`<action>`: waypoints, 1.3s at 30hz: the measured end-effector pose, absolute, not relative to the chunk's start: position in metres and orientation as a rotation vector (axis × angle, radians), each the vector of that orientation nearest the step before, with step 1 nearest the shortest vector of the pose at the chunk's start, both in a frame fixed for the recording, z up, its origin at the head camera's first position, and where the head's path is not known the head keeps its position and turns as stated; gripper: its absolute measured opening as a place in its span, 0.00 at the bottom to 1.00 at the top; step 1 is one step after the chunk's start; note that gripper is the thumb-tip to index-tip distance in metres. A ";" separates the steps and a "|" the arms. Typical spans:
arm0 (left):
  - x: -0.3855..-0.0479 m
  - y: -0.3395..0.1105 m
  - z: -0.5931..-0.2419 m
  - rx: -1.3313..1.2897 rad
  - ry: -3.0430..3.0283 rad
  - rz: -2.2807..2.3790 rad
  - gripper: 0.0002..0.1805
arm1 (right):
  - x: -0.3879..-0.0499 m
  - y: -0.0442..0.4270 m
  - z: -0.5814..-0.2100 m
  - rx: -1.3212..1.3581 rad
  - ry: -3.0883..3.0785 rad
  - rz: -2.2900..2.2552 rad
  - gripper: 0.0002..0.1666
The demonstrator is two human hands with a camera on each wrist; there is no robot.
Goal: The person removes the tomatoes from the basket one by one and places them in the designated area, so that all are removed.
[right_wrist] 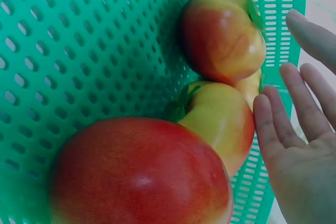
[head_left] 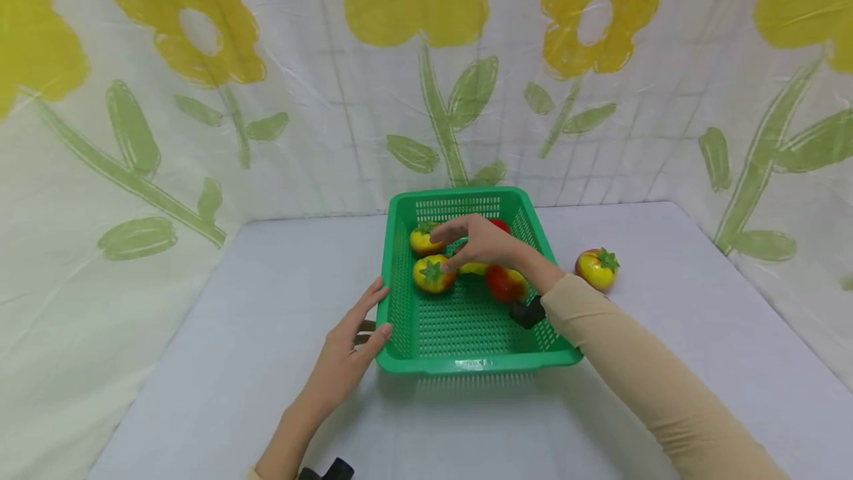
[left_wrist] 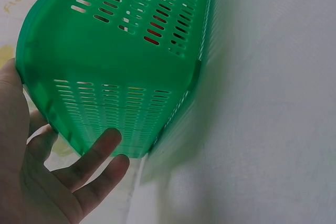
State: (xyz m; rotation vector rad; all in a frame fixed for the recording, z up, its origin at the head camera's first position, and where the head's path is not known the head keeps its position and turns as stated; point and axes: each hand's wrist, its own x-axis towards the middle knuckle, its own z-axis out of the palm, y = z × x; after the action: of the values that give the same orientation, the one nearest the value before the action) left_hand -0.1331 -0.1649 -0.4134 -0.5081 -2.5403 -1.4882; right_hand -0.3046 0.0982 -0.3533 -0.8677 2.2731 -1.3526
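Note:
A green plastic basket with perforated walls stands on the table. My left hand is at its left side, its digits touching the rim; in the left wrist view, two relaxed fingers extend beside the outer wall. My right hand hovers over the basket with loosely bent fingers and nothing visible between them. Just under it sits a yellow-red tomato-like fruit with a green leafy top, and another lies behind. A larger red fruit and a yellow one fill the right wrist view's lower part.
One more yellow-red fruit with a green top lies on the white table, right of the basket. Behind the table hangs a pale curtain printed with yellow flowers. My right sleeve crosses the basket's right rim.

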 end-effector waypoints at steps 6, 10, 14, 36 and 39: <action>-0.133 -0.166 -0.415 -0.503 -2.539 -1.485 0.30 | -0.304 0.098 -0.353 -0.887 2.275 -1.355 0.35; -0.133 -0.165 -0.416 -0.501 -2.542 -1.501 0.30 | -0.302 0.097 -0.355 -0.886 2.240 -1.369 0.34; -0.132 -0.164 -0.417 -0.506 -2.537 -1.509 0.30 | -0.301 0.098 -0.358 -0.898 2.219 -1.342 0.35; -0.135 -0.165 -0.413 -0.507 -2.535 -1.484 0.30 | -0.302 0.091 -0.363 -0.913 2.382 -1.210 0.29; -0.134 -0.164 -0.415 -0.493 -2.539 -1.498 0.30 | -0.301 0.092 -0.363 -0.912 2.395 -1.199 0.28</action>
State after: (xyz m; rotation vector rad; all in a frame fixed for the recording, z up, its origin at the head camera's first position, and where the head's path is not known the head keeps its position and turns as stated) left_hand -0.1342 -0.1642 -0.4148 -0.4935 -2.5391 -1.4985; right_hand -0.3013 0.0920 -0.3635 -0.9115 2.3950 -1.1990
